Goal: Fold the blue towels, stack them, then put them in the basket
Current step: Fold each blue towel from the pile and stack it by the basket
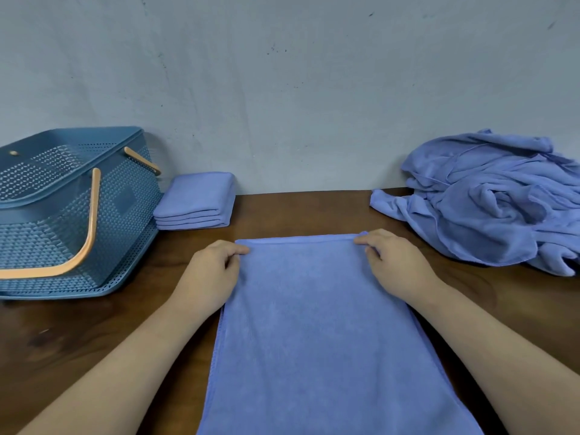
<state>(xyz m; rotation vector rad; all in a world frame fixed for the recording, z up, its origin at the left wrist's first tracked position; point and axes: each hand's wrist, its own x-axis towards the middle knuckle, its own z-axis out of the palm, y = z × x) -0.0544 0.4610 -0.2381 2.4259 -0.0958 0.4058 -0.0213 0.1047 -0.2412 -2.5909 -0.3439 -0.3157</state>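
Left hand [216, 270], right hand [394, 262]: fingers [241, 250] in a pinch on 2 far corners of the towel [314, 334]

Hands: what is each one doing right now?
Left hand: pinches the far left corner of the flat towel.
Right hand: pinches its far right corner.

towel [314, 324] flat, centre | folded stack [196, 202] beside basket [125, 215] | pile [489, 199] right

left: basket [125, 196], folded stack [196, 196] | right: towel heap [489, 199] | free: table strip [301, 211] between, apparently up to wall [298, 105]
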